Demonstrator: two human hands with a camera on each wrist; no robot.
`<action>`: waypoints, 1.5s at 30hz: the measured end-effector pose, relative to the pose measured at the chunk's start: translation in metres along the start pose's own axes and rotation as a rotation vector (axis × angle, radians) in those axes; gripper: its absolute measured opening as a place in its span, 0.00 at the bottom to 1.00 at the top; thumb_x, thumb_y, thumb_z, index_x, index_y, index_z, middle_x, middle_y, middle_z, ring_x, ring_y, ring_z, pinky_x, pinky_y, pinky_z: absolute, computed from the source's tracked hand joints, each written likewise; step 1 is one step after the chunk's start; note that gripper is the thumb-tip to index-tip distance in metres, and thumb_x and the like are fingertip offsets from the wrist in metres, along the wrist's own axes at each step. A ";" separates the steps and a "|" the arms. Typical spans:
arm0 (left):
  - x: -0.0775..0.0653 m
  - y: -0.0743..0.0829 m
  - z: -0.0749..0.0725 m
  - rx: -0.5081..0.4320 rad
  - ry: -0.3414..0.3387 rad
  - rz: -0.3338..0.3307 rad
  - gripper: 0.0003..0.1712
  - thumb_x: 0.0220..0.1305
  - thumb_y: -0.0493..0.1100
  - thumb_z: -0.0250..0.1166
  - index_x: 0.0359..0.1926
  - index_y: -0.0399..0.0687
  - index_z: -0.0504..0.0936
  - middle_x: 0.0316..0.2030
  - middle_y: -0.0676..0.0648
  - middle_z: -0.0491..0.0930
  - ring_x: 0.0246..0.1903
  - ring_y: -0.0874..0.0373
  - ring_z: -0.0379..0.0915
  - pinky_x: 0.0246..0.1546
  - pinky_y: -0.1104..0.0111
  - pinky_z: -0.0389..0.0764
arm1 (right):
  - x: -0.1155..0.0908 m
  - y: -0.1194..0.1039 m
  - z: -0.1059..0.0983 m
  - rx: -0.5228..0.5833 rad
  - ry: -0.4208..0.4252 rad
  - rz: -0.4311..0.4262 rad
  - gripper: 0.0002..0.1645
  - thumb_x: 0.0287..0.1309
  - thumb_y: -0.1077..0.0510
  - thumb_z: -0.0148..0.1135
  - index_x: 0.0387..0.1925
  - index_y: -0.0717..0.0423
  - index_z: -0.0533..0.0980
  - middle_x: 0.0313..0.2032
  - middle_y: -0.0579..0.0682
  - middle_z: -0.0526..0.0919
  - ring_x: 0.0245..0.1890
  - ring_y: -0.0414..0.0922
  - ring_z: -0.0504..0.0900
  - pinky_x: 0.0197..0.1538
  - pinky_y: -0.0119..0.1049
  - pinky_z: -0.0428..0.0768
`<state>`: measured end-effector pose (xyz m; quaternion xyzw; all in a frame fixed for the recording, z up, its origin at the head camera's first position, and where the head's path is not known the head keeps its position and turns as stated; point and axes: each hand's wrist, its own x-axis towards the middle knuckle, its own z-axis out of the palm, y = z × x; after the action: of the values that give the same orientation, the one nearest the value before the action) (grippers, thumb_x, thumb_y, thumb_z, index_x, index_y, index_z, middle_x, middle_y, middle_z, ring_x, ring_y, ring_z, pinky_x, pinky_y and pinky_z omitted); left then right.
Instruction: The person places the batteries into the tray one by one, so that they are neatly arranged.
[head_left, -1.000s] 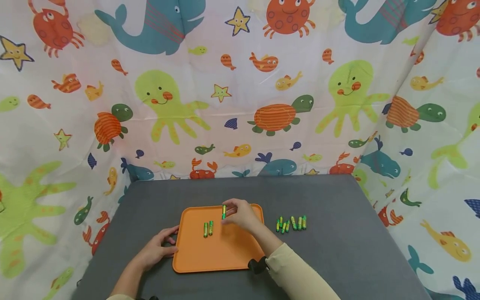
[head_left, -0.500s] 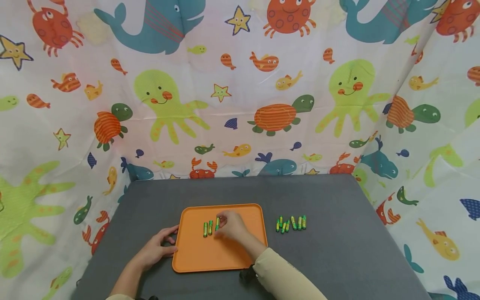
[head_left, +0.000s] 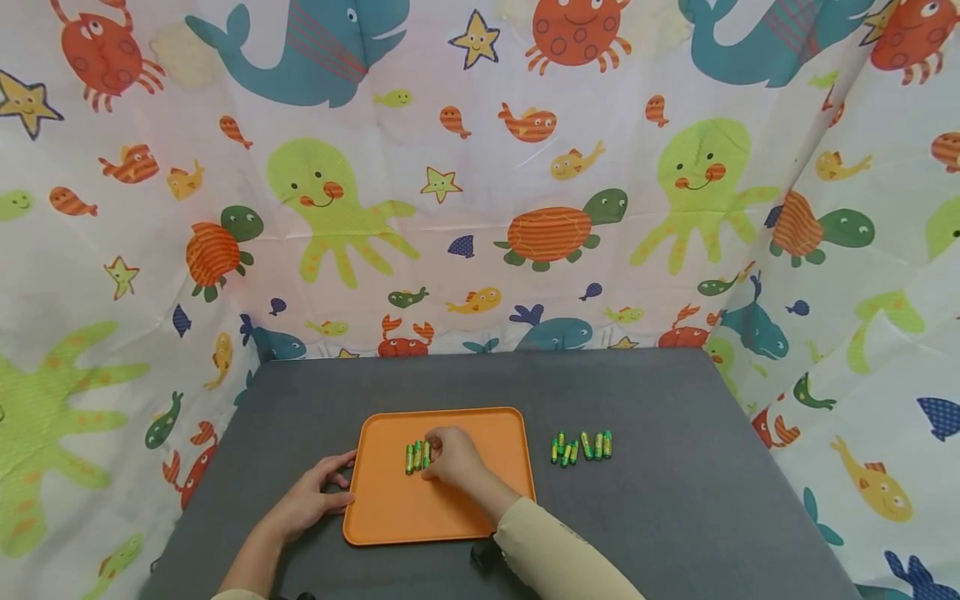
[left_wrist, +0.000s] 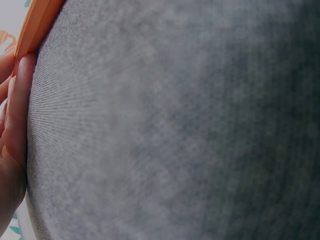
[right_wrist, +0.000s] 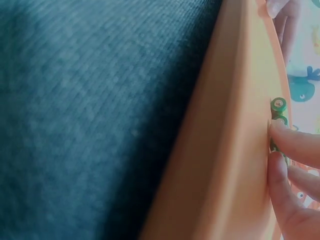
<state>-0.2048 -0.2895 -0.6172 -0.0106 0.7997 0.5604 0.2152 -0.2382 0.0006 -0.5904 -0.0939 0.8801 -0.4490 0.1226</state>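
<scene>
- currently, my right hand (head_left: 456,457) has its thumb and fingers drawn close in a pinch on one green-and-yellow battery (head_left: 427,454), over the left half of the orange tray (head_left: 405,517); i can't tell whether that battery bears fully on the tray.
- my left hand (head_left: 315,490) grasps nothing: its fingers are loosely spread, the tips touching the tray's left edge.
- in the tray, two more batteries lie side by side, just left of the pinched one: an outer battery (head_left: 409,459) and a middle battery (head_left: 417,456), both lengthwise from the tray's near side to its far side.
- beyond the tray's right edge, seven loose batteries (head_left: 587,445) lie in a cluster on the dark grey table (head_left: 637,525), well apart from both my hands.
- behind the tray, i see a sea-creature cloth (head_left: 487,183) hanging past the table's far edge.
</scene>
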 end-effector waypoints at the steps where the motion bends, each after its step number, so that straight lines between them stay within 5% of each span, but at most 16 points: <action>1: 0.000 0.000 0.000 -0.002 -0.001 0.000 0.48 0.57 0.39 0.75 0.76 0.49 0.63 0.68 0.40 0.62 0.52 0.47 0.66 0.43 0.60 0.86 | 0.000 0.000 0.000 0.005 0.001 0.003 0.41 0.43 0.67 0.81 0.62 0.61 0.77 0.31 0.49 0.81 0.27 0.39 0.73 0.42 0.36 0.80; 17: -0.001 0.002 0.000 -0.001 -0.024 0.029 0.48 0.59 0.39 0.75 0.76 0.46 0.62 0.68 0.38 0.61 0.51 0.48 0.66 0.43 0.60 0.86 | -0.003 0.002 -0.015 0.085 -0.021 0.027 0.45 0.41 0.65 0.83 0.64 0.57 0.75 0.47 0.53 0.81 0.36 0.40 0.80 0.38 0.37 0.83; 30: 0.002 0.000 -0.001 0.008 -0.003 0.012 0.48 0.58 0.39 0.75 0.76 0.50 0.63 0.67 0.40 0.62 0.52 0.47 0.66 0.43 0.60 0.86 | -0.020 0.007 -0.081 0.203 0.059 -0.037 0.38 0.50 0.63 0.78 0.64 0.54 0.76 0.50 0.57 0.82 0.43 0.47 0.84 0.43 0.40 0.85; 45: -0.003 0.001 0.001 0.017 -0.013 0.021 0.48 0.58 0.40 0.75 0.76 0.47 0.63 0.66 0.39 0.62 0.51 0.48 0.66 0.42 0.61 0.85 | -0.053 0.022 -0.136 0.139 0.190 -0.117 0.35 0.51 0.59 0.79 0.62 0.46 0.78 0.47 0.47 0.84 0.44 0.50 0.84 0.42 0.39 0.84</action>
<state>-0.2024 -0.2889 -0.6154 0.0032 0.8031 0.5558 0.2145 -0.2296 0.1330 -0.5243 -0.0935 0.8475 -0.5222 0.0183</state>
